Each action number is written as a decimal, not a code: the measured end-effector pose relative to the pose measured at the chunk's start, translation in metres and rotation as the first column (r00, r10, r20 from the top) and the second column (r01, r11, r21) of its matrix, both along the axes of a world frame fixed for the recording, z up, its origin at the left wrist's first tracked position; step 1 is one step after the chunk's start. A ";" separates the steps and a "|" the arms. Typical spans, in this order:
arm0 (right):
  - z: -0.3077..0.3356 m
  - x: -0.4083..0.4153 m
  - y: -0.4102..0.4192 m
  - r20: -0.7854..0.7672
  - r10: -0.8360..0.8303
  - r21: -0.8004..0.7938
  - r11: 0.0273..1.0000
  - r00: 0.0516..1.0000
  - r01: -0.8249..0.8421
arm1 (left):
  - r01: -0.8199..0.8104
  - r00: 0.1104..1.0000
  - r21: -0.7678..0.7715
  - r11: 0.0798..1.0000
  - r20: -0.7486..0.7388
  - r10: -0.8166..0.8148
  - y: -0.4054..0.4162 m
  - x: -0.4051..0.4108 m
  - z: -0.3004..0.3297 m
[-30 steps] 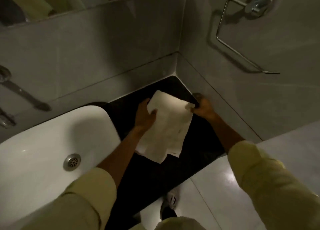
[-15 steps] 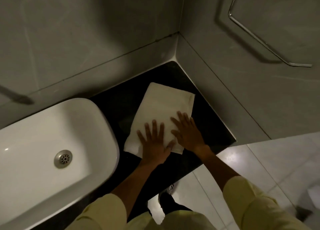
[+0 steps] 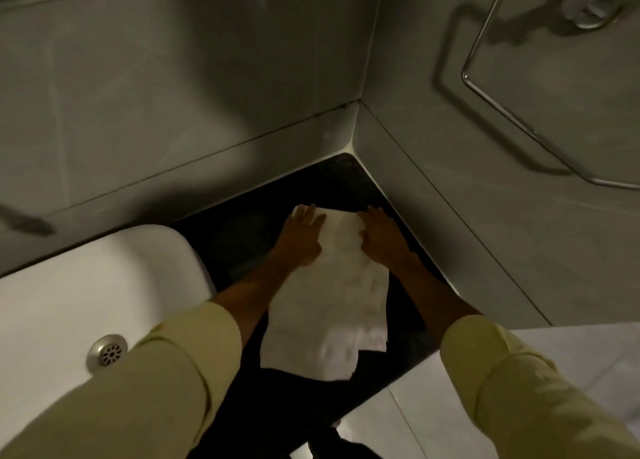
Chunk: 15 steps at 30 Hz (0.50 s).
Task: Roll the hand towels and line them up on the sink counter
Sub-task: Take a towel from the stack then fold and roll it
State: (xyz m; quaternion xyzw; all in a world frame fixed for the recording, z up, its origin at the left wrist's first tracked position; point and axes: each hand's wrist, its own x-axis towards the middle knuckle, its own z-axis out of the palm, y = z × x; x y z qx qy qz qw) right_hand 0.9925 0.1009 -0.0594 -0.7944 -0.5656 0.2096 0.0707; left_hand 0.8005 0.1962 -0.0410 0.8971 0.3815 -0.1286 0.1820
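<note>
A white hand towel [image 3: 329, 306] lies folded lengthwise on the black sink counter [image 3: 242, 237], running from the counter's front edge toward the back corner. My left hand [image 3: 301, 235] rests flat on the towel's far left corner with fingers spread. My right hand [image 3: 381, 235] presses flat on the far right corner. The far end of the towel between my hands looks slightly bunched. Neither hand has fingers curled around the cloth.
A white basin [image 3: 86, 303] with a metal drain [image 3: 107, 349] sits left of the towel. Grey tiled walls meet in a corner behind the counter. A chrome towel ring [image 3: 512, 112] hangs on the right wall. Pale floor tiles [image 3: 433, 406] lie below the counter edge.
The towel was held up by its far corners, then laid flat. My hands have since slid from its near end to its far end, and the towel now lies more lengthwise.
</note>
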 end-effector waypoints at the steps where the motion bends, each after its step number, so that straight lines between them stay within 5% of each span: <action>1: 0.000 0.004 0.007 0.020 -0.019 -0.041 0.999 1.000 0.019 | 0.009 0.999 -0.020 1.000 -0.037 -0.009 0.017 0.001 0.001; 8: 0.021 0.033 0.042 -0.053 -0.011 -0.294 0.956 0.999 -0.005 | 0.060 0.992 -0.059 0.996 -0.107 -0.066 0.069 0.022 0.017; 11: 0.035 0.028 0.038 -0.029 0.047 -0.247 0.968 0.998 -0.053 | 0.095 0.992 -0.073 0.993 -0.074 -0.101 0.065 0.018 0.026; 15: 0.040 0.000 0.004 0.391 0.170 -0.018 0.984 0.905 -0.177 | 0.139 0.990 0.139 0.980 -0.001 -0.140 0.033 0.002 0.032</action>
